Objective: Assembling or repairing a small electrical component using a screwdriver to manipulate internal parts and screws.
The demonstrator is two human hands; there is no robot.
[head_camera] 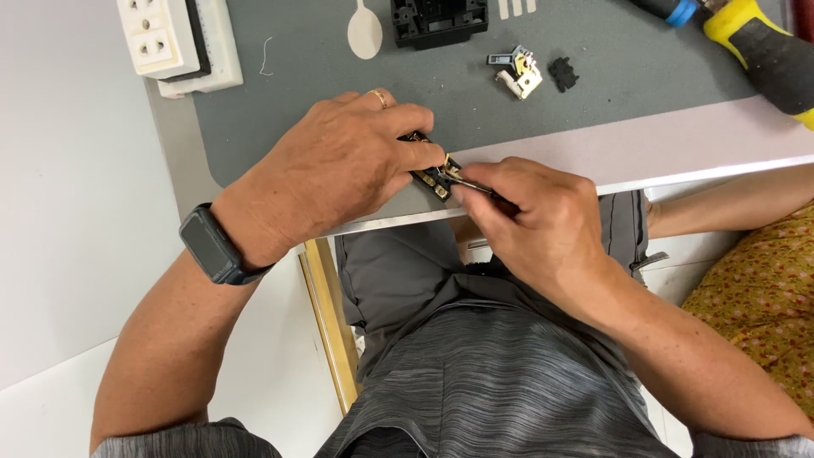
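My left hand [339,165], with a ring on one finger and a dark watch on the wrist, grips a small black part with brass contacts [430,175] at the near edge of the grey mat [475,93]. My right hand [534,225] is closed around a thin dark tool [475,187] whose tip meets the brass contacts. Most of the part is hidden under my left fingers.
On the mat lie a white socket plate [174,38], a white spoon-shaped piece [365,32], a black housing [438,20], a small white-and-brass piece [519,71] and a small black bit [562,74]. A yellow-and-black tool handle [763,47] lies far right. Another person's arm [729,203] is at right.
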